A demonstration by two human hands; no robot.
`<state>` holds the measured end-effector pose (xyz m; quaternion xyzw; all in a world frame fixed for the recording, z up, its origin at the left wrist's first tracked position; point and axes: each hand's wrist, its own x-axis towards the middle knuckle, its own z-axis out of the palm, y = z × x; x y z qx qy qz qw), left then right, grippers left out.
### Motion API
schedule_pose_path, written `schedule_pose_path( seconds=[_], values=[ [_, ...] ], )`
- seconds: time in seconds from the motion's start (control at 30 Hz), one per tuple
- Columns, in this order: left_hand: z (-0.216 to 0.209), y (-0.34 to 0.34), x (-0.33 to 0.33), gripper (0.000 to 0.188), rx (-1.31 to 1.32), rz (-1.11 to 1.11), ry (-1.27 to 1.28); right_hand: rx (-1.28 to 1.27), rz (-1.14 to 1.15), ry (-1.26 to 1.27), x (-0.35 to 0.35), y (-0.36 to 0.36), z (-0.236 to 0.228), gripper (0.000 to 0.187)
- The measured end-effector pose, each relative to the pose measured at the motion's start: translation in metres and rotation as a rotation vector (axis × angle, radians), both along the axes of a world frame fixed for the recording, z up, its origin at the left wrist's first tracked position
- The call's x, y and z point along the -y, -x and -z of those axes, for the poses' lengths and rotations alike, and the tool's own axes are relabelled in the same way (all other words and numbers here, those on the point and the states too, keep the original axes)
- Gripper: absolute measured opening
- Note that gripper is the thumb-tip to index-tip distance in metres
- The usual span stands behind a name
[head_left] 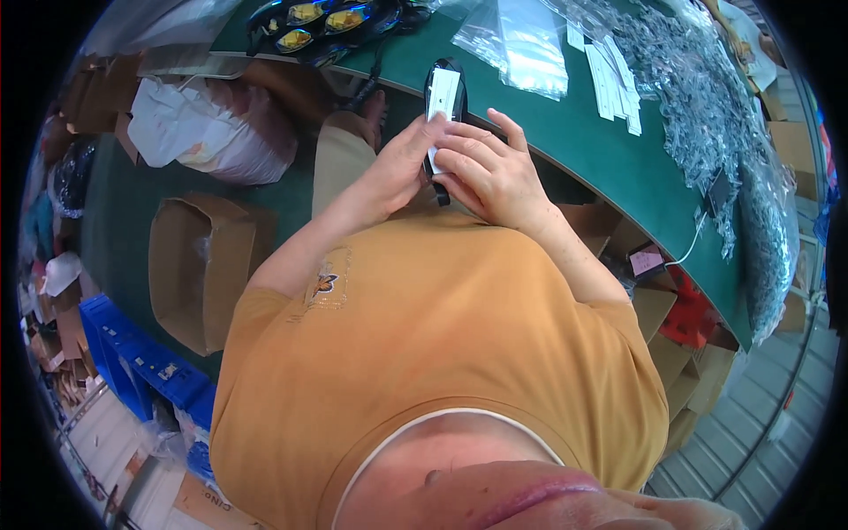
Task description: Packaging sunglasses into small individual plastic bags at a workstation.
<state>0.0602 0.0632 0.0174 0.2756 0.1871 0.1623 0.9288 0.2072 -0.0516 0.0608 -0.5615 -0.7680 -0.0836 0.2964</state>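
Observation:
Close to my body, by the edge of the green table (565, 132), I hold a long, narrow black item (456, 65) with a white paper strip (444, 91) along it. It stands roughly upright. My left hand (405, 168) is closed around its left side, the thumb lying on the strip. From the other side my right hand (502, 181) grips the strip and the item with bent fingers, one finger raised. Both hands hide the lower middle, and the exact kind of the item cannot be made out.
On the table are dark goggles with yellow mirrored lenses (344, 19), clear plastic bags (521, 44), white paper strips (609, 84) and a heap of crinkled clear wrappers (698, 106). To my left stand a cardboard box (181, 274), a white bag (203, 132) and a blue crate (146, 358).

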Motion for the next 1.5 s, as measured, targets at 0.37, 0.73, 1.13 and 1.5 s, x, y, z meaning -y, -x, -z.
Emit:
schedule_pose_path(
  seconds=[0.37, 0.73, 1.13, 1.5],
  values=[
    [-0.034, 0.016, -0.011, 0.042, 0.067, 0.131, -0.134, -1.430, 0.106, -0.067, -0.009, -0.007, 0.006, 0.031],
    [-0.008, 0.034, -0.060, 0.040, -0.164, -0.052, -0.554, -1.801, -0.689, 0.507, 0.002, -0.042, -0.007, 0.031],
    [-0.008, 0.020, -0.007, 0.029, -0.007, 0.096, -0.481, -0.905, 0.091, 0.037, -0.096, -0.044, 0.001, 0.034],
    [-0.012, 0.027, -0.013, 0.034, -0.073, 0.201, -0.200, -1.293, 0.056, 0.323, -0.095, -0.047, 0.010, 0.038]
  ],
)
